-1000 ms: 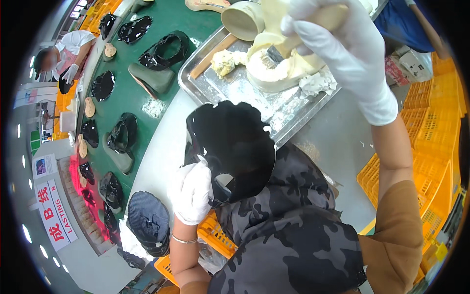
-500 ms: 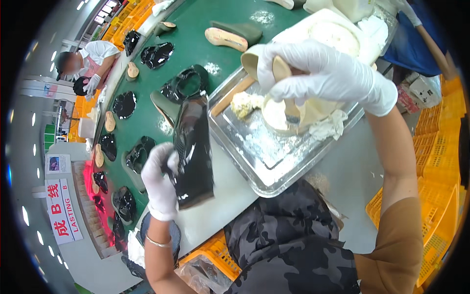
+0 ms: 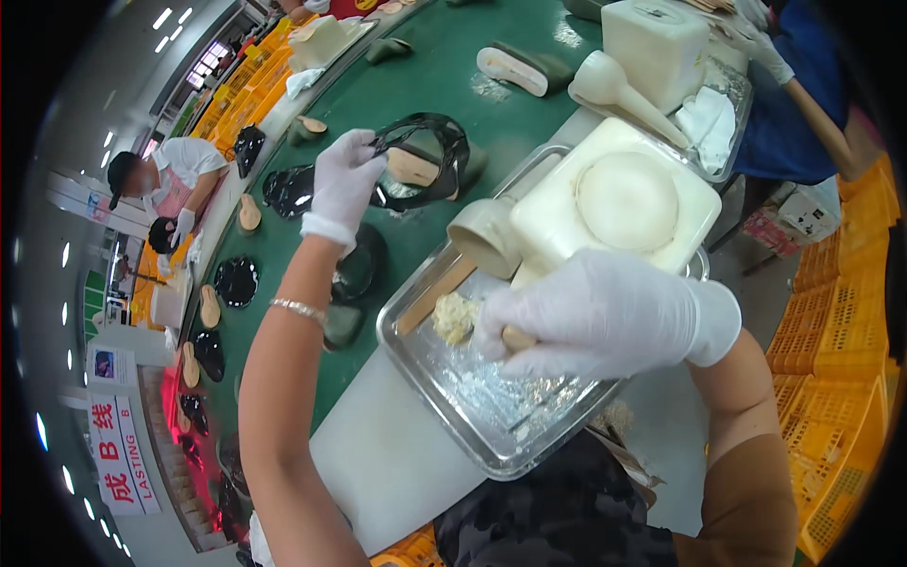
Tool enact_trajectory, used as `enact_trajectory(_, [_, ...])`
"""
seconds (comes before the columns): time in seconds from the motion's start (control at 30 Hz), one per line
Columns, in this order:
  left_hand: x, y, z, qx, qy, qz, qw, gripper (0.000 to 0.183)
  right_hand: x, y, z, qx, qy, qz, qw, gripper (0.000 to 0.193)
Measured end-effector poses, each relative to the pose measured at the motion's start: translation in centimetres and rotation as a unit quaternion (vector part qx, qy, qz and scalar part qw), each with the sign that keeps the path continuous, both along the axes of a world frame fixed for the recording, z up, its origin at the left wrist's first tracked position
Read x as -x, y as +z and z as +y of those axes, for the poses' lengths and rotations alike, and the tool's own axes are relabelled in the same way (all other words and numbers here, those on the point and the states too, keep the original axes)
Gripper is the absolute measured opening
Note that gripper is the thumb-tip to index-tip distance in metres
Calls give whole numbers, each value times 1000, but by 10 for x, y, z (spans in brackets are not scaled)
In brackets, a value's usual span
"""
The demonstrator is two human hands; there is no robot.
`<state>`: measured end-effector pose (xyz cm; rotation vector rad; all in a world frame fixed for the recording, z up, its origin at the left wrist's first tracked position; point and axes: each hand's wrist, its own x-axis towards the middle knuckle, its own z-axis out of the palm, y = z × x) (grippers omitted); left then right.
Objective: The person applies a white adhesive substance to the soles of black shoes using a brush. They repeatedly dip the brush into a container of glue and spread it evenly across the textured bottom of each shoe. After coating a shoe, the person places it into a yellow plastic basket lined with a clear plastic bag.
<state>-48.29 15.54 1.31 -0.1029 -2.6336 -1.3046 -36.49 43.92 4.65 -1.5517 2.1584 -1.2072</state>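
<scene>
In my left hand (image 3: 342, 184), gloved in white and reaching over the green belt, the fingers are closed on the edge of a glossy black shoe upper (image 3: 455, 142). Its opening forms a loop, and a shoe last with a pale insole (image 3: 413, 167) shows through it. My right hand (image 3: 595, 312), also gloved, is wrapped round the wooden handle of a brush (image 3: 518, 338) above a metal tray (image 3: 505, 465); the bristles are hidden. Close to its fingers, a lump of yellowish paste (image 3: 455, 318) and a flat wooden stick (image 3: 436, 296) lie in the tray.
A white plastic jug (image 3: 628, 200) with a beige spout-like cup (image 3: 485, 236) stands at the tray's far side. Green lasts (image 3: 529, 71) and black uppers (image 3: 236, 282) sit along the belt (image 3: 430, 57). Orange crates (image 3: 822, 378) are stacked at right. Another person's gloved hand (image 3: 756, 47) is at upper right.
My left hand has moved farther out over the belt with a black upper. My right hand, with the brush, has come down nearer the tray. The view has shifted too.
</scene>
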Motion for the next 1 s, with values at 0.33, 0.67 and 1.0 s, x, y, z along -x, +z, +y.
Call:
enact_trajectory(0.33, [115, -58, 60, 180, 49, 37, 982, 33, -5, -14, 3, 43, -38, 63, 996, 24])
enact_trajectory(0.67, [36, -79, -6, 65, -25, 157, 985, 22, -2, 6, 3, -37, -47, -75, 995, 15])
enact_trajectory(1.0, [-304, -56, -138, 5, 122, -73, 990, 39, -14, 1, -14, 51, -115, -185, 975, 19])
